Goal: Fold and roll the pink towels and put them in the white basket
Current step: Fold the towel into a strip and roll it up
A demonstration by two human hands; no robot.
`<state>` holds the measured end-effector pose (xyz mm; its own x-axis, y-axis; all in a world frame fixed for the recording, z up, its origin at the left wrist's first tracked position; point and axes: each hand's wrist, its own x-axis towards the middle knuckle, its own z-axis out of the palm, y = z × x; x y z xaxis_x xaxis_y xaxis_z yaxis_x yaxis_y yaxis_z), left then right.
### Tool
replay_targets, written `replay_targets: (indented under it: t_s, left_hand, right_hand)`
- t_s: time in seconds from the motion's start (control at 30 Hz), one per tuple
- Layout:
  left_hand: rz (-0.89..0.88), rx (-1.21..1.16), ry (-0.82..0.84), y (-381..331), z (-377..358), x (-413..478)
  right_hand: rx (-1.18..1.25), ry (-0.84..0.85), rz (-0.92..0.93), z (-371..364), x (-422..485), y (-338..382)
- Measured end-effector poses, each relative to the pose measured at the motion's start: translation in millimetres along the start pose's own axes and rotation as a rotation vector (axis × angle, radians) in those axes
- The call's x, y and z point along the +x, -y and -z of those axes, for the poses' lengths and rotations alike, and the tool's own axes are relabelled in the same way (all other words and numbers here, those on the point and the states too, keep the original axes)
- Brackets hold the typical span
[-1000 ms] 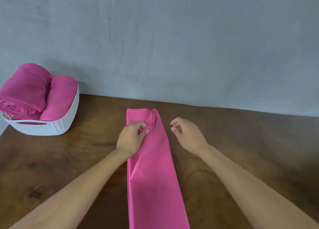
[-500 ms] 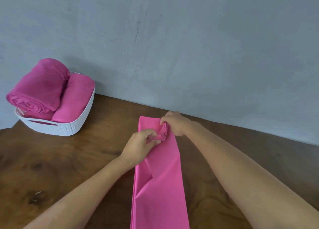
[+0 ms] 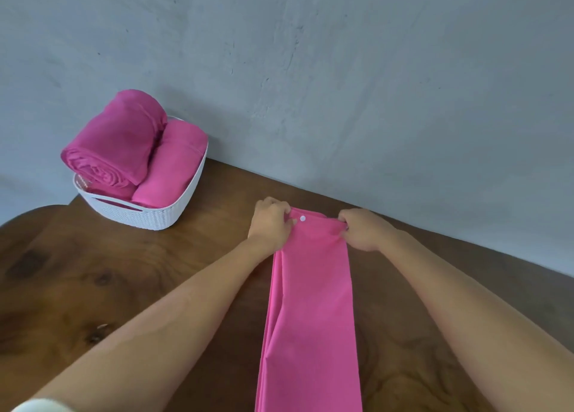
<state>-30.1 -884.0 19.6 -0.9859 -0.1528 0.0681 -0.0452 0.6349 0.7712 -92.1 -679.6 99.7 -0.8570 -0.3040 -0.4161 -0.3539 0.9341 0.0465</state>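
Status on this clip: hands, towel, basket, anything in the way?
Hands: left hand and right hand each pinch a far corner of the folded pink towel, flat on the table. In the white basket: rolled towels. Nothing between towel and basket.

Soft, even light fills the view, moderately bright and cool on the grey wall (image 3: 341, 70). Shadows are faint: a dim smudge on the wall behind the white basket (image 3: 149, 217) at the far left corner of the table (image 3: 93, 272), and soft dark bands beside the left forearm (image 3: 186, 312) and right forearm (image 3: 450, 303). The wide lens bows the table's far edge (it reads tilted too). Fine detail looks slightly smeared, most in the lower corners.
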Motion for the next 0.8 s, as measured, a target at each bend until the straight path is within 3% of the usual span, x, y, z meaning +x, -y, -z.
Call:
replay_targets:
  t_s: [0.13,0.4,0.6,0.8]
  left_hand:
    - [0.085,-0.048,0.085,-2.6,2.2,15.5]
    - [0.147,-0.082,0.066,-4.6,9.5,12.3]
    - [0.207,-0.185,0.035,-9.9,23.8,2.7]
    - [0.158,-0.195,0.065,-14.7,42.6,-9.6]
  right_hand:
    - [0.039,-0.044,0.012,-4.4,-4.7,1.5]
    - [0.000,-0.039,0.068,-3.3,-19.8,7.3]
    - [0.040,-0.158,0.020,2.1,-43.6,8.0]
    - [0.085,-0.311,0.038,7.8,-85.2,9.2]
